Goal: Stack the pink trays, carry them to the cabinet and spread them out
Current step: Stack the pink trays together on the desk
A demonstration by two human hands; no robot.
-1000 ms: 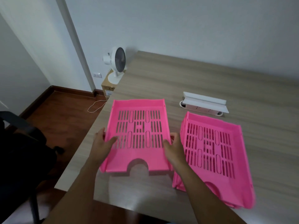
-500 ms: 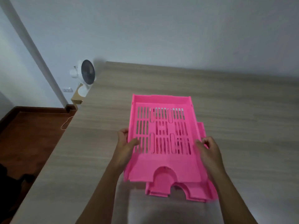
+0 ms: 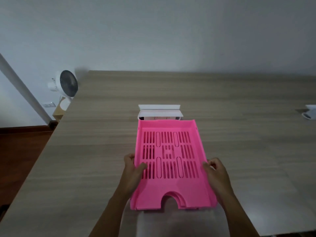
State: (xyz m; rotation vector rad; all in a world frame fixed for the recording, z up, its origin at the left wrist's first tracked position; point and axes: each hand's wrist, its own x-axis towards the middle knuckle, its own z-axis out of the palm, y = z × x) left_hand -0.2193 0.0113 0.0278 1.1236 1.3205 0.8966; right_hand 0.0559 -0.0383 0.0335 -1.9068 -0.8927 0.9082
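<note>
We see the left hand [image 3: 132, 168] and right hand [image 3: 216, 170] gripping the side walls of the top tray [image 3: 171, 190]. It sits nested on a second tray [image 3: 183, 205] on the surface [image 3: 85, 159], near a white box [image 3: 159, 112].

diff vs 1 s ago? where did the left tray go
The held pink tray was carried rightward and set down onto the second tray, now nested, with only its front edge peeking out. The left hand still grips the side wall; the right hand rests against the right wall. The white power strip stayed put.
</note>
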